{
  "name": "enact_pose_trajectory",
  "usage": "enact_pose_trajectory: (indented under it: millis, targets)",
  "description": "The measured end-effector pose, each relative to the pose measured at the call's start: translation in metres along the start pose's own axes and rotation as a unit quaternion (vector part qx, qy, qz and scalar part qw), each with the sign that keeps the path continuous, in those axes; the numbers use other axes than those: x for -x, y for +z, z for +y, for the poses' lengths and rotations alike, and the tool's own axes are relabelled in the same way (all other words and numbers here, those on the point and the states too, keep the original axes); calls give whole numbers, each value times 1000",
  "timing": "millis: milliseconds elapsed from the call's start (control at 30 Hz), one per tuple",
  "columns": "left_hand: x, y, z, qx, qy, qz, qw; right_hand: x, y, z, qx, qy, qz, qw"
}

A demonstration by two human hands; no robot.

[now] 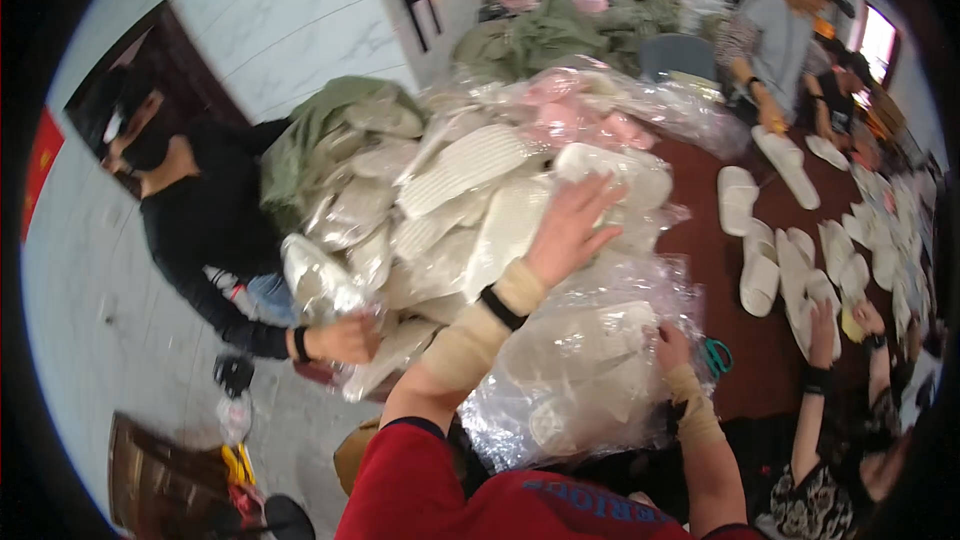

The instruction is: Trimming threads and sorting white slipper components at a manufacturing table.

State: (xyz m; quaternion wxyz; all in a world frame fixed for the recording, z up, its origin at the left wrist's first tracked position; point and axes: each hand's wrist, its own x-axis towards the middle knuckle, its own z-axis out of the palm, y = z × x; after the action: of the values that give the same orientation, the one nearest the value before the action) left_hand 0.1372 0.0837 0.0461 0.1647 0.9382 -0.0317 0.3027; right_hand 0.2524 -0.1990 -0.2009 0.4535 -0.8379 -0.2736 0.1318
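1. Landmark: the big heap of bagged white slippers (470, 210) on the brown table (715, 240).
2. Left hand (572, 228): fingers spread, palm flat on top of the heap near its right crest. Pressing or steadying, not gripping anything.
3. Right hand (672, 348): fingers curled into the clear plastic bag (590, 360) of slippers just below the heap, at the table's near edge. Pinching the film; looks like a grasp on the bag.
4. Blue-handled scissors (714, 355) lie right of that bag, untouched.
5. Progress, my read: early to middle. Most stock is still bagged in the heap; loose slipper pairs (790, 270) are laid out well right of it, so some is unpacked, most is not.
6. Others: a person in black, left of the heap, has a hand (345, 340) on its lower edge. Another person's hand (822, 325) reaches the loose pairs on the right.
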Motion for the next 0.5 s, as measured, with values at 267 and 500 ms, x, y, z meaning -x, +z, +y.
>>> enact_pose_trajectory:
  millis: [267, 500]
  targets:
    - [172, -200, -118, -262, -323, 142, 898, -10, 18, 18, -48, -45, -21, 998]
    - [170, -191, -180, -428, -505, -81, 745, -4, 12, 37, -82, -23, -7, 996]
